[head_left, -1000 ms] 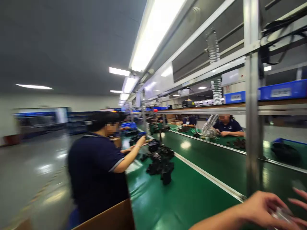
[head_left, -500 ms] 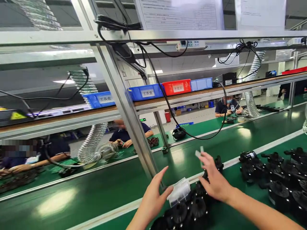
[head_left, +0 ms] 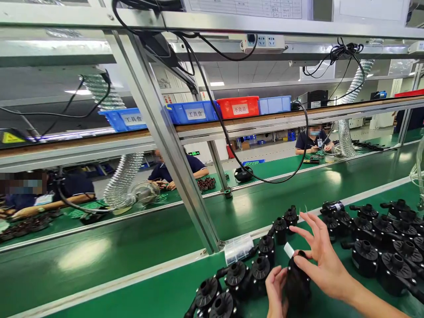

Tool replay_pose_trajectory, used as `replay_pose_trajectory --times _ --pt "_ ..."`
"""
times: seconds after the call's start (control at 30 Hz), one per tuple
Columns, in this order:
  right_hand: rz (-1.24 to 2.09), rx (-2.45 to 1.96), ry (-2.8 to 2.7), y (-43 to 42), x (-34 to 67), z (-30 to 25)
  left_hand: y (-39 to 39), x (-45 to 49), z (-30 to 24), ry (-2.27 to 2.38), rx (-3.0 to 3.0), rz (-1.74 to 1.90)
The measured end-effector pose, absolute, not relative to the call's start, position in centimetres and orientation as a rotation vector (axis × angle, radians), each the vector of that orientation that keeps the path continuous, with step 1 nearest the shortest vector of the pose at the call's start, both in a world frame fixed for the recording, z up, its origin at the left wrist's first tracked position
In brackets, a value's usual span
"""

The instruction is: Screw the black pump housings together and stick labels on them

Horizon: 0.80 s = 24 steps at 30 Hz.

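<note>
A black pump (head_left: 297, 285) stands tilted between my hands at the lower right of the middle. My left hand (head_left: 276, 287) is closed around its left side, the fingers partly hidden. My right hand (head_left: 326, 260) pinches with thumb and index finger at the pump's top, where a small white label (head_left: 289, 250) sticks out; the exact contact is hidden. The other right fingers are stretched up, with thin clear slivers at their tips. Several black pumps (head_left: 236, 274) stand to the left, beside a clear sheet of labels (head_left: 238, 249).
More black pumps (head_left: 364, 254) crowd the green bench on the right. A metal post (head_left: 165, 132) rises at the left of the sheet. Above hang a black cable (head_left: 228, 137) and a shelf with blue (head_left: 194, 112) and red bins (head_left: 237, 107). Co-workers sit across the line.
Both hands have moved down and to the right and come together. My left hand, open before, has taken hold of a pump. My right hand has brought a label to it.
</note>
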State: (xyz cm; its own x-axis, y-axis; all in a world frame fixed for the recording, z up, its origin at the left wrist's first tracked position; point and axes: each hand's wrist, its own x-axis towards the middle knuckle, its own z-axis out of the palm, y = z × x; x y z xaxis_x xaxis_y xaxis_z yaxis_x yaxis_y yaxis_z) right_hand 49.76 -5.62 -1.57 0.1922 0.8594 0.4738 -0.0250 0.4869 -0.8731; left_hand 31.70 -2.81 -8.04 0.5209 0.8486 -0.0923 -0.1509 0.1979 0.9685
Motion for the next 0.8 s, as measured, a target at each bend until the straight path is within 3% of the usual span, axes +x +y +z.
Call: replay_pose_trajectory --times 0.1,0.23,0.6,0.8 --pt "0.881 -0.854 -1.097 -6.8 49.3 -1.4 -3.0 33.1 -9.3 0.543 1.000 0.680" --pt "0.698 -0.965 -1.004 -7.4 50.1 -1.7 -3.6 33.0 -10.6 0.464 0.938 0.508" --pt "1.055 -0.870 -0.988 -10.7 48.6 -2.3 -3.9 31.5 -9.6 0.324 0.995 0.598" --pt "1.000 -0.867 -1.036 -10.9 48.1 -2.2 -4.1 31.3 -9.2 0.300 0.975 0.621"
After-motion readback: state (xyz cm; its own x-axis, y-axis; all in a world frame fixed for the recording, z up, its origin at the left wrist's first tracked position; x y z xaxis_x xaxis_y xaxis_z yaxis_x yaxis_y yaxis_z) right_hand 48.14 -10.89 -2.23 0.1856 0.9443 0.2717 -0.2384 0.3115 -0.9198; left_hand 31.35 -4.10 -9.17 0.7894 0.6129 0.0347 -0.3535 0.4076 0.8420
